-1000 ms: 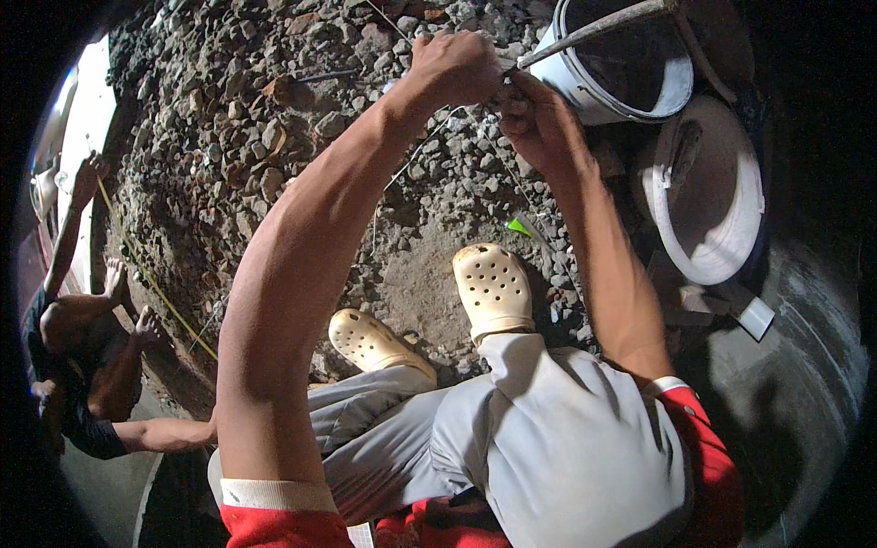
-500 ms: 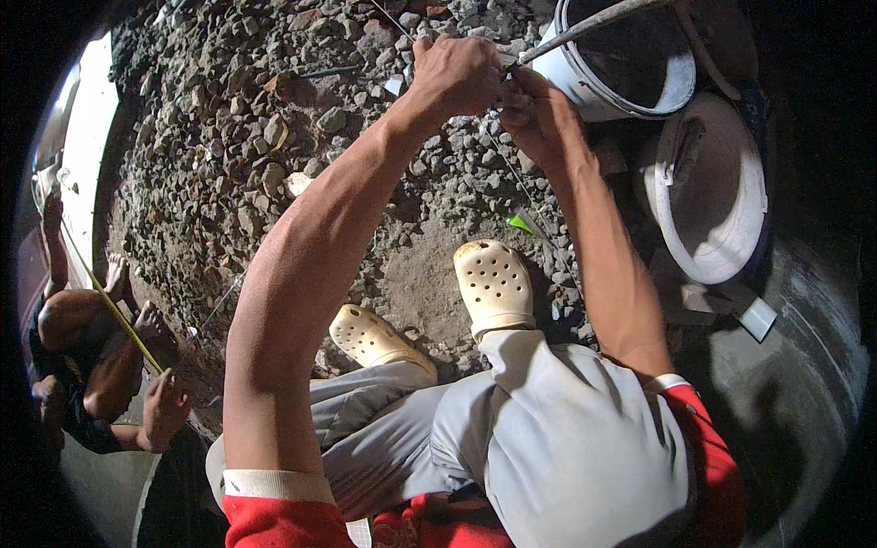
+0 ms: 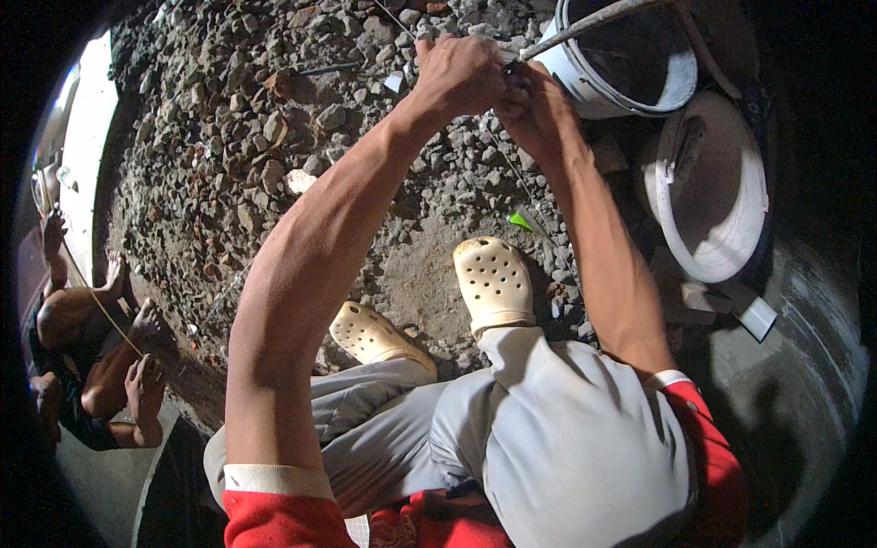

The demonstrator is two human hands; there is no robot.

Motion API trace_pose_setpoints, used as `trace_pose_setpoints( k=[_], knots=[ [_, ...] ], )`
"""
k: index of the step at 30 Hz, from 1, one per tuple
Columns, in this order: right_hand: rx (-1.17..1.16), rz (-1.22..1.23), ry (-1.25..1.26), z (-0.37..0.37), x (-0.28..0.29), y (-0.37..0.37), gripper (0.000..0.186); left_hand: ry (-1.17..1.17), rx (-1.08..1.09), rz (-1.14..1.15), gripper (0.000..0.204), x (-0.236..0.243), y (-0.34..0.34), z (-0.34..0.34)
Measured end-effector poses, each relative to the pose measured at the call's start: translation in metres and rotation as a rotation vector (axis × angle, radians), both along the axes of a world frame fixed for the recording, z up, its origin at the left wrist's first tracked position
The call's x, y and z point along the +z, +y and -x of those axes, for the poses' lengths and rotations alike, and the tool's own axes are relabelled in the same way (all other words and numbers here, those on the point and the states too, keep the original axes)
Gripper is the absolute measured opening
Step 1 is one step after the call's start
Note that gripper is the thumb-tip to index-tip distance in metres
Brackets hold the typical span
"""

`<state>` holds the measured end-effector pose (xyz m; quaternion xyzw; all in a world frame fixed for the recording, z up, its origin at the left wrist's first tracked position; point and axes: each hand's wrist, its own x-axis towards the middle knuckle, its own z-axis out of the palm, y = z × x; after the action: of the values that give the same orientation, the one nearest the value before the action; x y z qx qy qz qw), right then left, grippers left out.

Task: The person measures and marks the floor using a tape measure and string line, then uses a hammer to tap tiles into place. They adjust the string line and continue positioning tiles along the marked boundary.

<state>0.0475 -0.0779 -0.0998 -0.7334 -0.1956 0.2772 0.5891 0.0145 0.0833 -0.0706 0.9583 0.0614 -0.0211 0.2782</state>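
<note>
In the head view, the left hand (image 3: 463,75) is a closed fist above the far part of the gravel (image 3: 219,137), its back to the camera, so whatever lies inside the fingers is hidden. The right hand (image 3: 537,110) is just beside it, fingers bent inward; they overlap the fist and sit in shadow, and I cannot tell whether they grip anything. A grey rod (image 3: 589,27) has its lower end right at the two hands; which hand bears it is unclear. It slants over the mouth of a white bucket (image 3: 577,84) at the gravel's far right corner and is cut off above. A thin wire (image 3: 393,16) reaches the left knuckles; any further stretch is covered by the fist.

Below that bucket, along the right edge, a white tub (image 3: 674,224) shows its open mouth, its inside partly shadowed; beyond it the picture goes black. A green scrap (image 3: 521,221) lies near the right forearm.

Between the forearms, a bare dirt patch (image 3: 422,274) leaves room in front of the cream clogs (image 3: 493,283). More open gravel spreads left, toward a bright board (image 3: 84,137) at its left edge, where a co-worker, head unseen, holds a thin yellowish strip (image 3: 113,321).
</note>
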Motion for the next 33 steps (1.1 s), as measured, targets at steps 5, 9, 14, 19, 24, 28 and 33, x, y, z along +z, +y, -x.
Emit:
trace_pose_setpoints(
  k=[5,9,14,19,24,28,33],
  knots=[
    [0.006,-0.083,-0.057,0.009,0.004,-0.002,0.016,0.063,-0.059,-0.009,0.016,0.003,0.008,-0.002],
    [-0.176,-0.232,0.173,0.019,0.022,-0.001,0.015,-0.183,-0.072,-0.031,0.015,0.011,0.009,0.012],
    [-0.555,-0.447,0.99,0.009,0.032,0.005,0.009,-0.443,0.284,-0.166,0.018,0.018,-0.009,0.064],
    [-0.545,-0.506,0.992,0.008,0.021,0.01,0.006,-0.286,0.396,0.147,0.007,0.016,-0.011,0.092],
    [-0.439,-0.612,0.981,0.006,0.016,0.005,0.009,-0.19,0.388,0.266,0.01,0.016,-0.005,0.091],
    [-0.444,-0.632,1.031,0.002,0.01,0.006,0.015,-0.194,0.371,0.326,0.008,0.016,-0.005,0.09],
    [-0.481,-0.667,1.014,0.003,0.005,0.007,0.014,-0.312,0.35,0.318,0.001,0.014,-0.008,0.086]
  ],
)
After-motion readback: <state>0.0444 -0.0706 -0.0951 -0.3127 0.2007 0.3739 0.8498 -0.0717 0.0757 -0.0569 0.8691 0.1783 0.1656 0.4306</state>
